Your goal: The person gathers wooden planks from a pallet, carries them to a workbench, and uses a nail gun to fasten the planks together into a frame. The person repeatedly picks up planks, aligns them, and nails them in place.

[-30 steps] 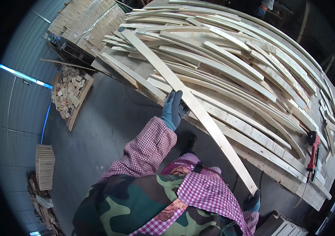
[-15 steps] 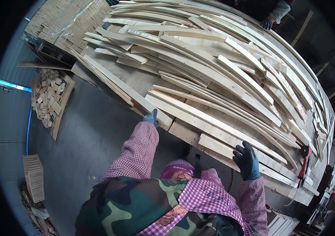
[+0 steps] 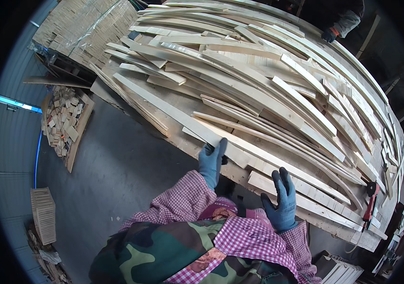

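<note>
My left hand (image 3: 211, 163), in a blue-grey glove with dark fingertips, grips a long pale wooden plank (image 3: 178, 116) near its right end. The plank lies slantwise along the near edge of the table, partly over other boards. My right hand (image 3: 281, 201), gloved alike, is held up with its fingers apart and nothing in it. Just beyond it, a short wooden board (image 3: 262, 182) and a long light strip (image 3: 277, 163) lie along the table's near edge.
A large heap of wooden strips (image 3: 240, 75) covers the table. A red and black hand tool (image 3: 371, 203) lies at its right end. Stacked wood (image 3: 81, 35) stands far left, with a bin of offcuts (image 3: 64, 118) below. Another person's gloved hand (image 3: 329, 35) touches the far edge.
My left hand has moved right, and the plank has slid right with it. My right hand has shifted slightly left and turned, its fingers now more upright. The other person's arm has moved slightly.
</note>
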{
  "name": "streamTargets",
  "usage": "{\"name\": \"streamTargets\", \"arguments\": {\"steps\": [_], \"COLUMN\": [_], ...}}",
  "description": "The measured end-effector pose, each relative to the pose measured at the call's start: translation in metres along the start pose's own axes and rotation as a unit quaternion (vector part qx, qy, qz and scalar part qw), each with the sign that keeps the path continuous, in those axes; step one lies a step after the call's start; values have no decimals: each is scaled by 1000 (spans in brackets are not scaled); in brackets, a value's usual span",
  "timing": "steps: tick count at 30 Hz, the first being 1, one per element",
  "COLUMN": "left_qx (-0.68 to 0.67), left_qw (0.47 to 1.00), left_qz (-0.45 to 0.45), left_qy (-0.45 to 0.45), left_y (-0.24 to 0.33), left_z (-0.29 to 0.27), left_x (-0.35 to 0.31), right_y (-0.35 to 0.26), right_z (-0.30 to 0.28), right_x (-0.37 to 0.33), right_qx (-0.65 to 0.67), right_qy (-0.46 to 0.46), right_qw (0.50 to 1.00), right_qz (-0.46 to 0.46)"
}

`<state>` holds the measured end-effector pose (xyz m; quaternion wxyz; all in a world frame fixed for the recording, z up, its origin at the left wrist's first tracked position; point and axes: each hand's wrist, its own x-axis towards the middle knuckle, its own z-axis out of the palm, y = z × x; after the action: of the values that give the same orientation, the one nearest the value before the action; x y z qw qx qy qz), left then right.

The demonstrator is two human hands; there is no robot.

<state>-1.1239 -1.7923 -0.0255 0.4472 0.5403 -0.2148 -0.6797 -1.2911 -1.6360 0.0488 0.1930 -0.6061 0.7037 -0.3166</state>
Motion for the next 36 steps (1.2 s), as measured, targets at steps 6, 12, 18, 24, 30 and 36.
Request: {"name": "streamTargets", "arguments": {"steps": [6, 12, 18, 24, 30, 36], "left_qx": [64, -138, -236, -119, 67, 108], "left_qw": [957, 977, 950, 968, 977, 977], "left_qz": [-78, -154, -176, -104, -31, -163], "left_qy": [-271, -46, -99, -193, -201, -90], "left_y": [-9, 9, 2, -73, -180, -270], "left_z": [10, -34, 16, 28, 75, 68], "left_x": [-90, -17, 43, -13, -131, -220], "right_y": [1, 31, 34, 110, 220, 312], "right_z": [-18, -85, -143, -194, -250, -275], "right_x": [1, -90, -160, -264, -484, -556], "right_qx": [20, 317, 348, 441, 481, 558], "right_qy": [50, 243, 208, 421, 600, 634], "right_qw": [995, 909, 905, 726, 508, 366], "right_qz": [-89, 122, 131, 319, 389, 391]}}
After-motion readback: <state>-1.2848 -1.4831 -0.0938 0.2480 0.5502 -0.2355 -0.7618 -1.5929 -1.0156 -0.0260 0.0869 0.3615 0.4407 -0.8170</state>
